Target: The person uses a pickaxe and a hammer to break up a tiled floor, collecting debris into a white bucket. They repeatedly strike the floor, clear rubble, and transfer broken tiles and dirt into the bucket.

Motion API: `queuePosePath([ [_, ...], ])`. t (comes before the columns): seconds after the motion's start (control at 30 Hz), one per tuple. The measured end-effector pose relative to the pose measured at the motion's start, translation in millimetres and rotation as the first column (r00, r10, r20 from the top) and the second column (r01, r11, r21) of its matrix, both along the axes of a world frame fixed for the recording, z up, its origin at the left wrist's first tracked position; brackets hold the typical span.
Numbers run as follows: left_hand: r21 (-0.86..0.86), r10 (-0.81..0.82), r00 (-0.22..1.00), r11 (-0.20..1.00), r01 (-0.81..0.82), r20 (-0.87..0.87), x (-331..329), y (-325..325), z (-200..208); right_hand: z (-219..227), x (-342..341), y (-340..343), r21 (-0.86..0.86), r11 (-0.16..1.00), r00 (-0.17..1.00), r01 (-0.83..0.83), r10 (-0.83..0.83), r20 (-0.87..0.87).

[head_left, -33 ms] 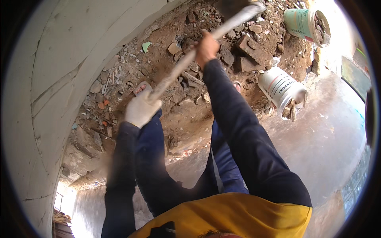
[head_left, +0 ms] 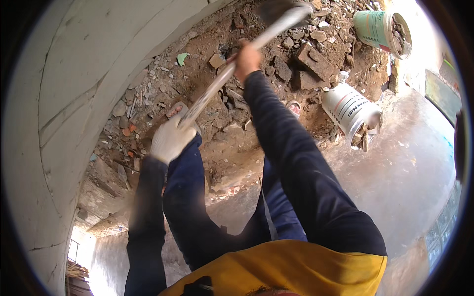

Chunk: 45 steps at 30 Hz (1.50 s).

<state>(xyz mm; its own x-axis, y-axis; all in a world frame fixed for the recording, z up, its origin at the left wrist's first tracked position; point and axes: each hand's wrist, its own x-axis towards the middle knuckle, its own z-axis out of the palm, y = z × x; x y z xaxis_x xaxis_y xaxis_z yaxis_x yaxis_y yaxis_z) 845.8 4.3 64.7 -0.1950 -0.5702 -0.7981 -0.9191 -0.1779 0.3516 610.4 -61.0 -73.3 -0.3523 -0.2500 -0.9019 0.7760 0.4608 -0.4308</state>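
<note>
My left hand (head_left: 171, 141), in a whitish glove, is closed around the lower end of a long-handled hoe (head_left: 209, 92) above my left foot. Farther up the shaft, my bare right hand (head_left: 248, 61) wraps around it. The pale handle slants from my left hand toward the upper right. At its far end the dark blade (head_left: 272, 11) is blurred and partly cut off by the picture's upper edge. Soil and broken rubble (head_left: 222, 128) lie below the tool, with large brown chunks (head_left: 315, 64) to the right of my right hand.
Two paint buckets hold rubble at the right: a greenish one (head_left: 371, 28) farther off and a white one (head_left: 343, 106) nearer, both looking tilted. A cracked pale wall (head_left: 74, 98) borders the left side. Smooth grey floor (head_left: 390, 167) extends at the right. My sandalled feet stand among the debris.
Both hands and the hoe have shifted a little to the left. My right hand is slightly higher in the picture, my left slightly lower. The buckets have stayed put.
</note>
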Motion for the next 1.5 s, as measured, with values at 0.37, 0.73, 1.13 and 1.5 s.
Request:
queuePosePath([
  [0.37,0.147,-0.072,0.994,0.987,0.06,0.082,2,163,40,-28,-21,170,0.137,0.99,0.967,-0.026,-0.01,0.256],
  [0.73,0.058,0.094,0.992,0.993,-0.099,0.083,14,77,1,-71,12,43,0.033,0.999,0.993,-0.042,0.038,0.115],
  [1.13,-0.079,-0.018,0.998,0.997,0.013,-0.054,-3,113,-18,-16,-40,81,-0.042,0.999,1.0,0.016,-0.016,0.008],
  [1.5,0.419,0.523,0.852,0.769,-0.482,0.022,-14,197,17,-74,8,137,0.168,0.947,0.958,-0.275,0.284,-0.032],
])
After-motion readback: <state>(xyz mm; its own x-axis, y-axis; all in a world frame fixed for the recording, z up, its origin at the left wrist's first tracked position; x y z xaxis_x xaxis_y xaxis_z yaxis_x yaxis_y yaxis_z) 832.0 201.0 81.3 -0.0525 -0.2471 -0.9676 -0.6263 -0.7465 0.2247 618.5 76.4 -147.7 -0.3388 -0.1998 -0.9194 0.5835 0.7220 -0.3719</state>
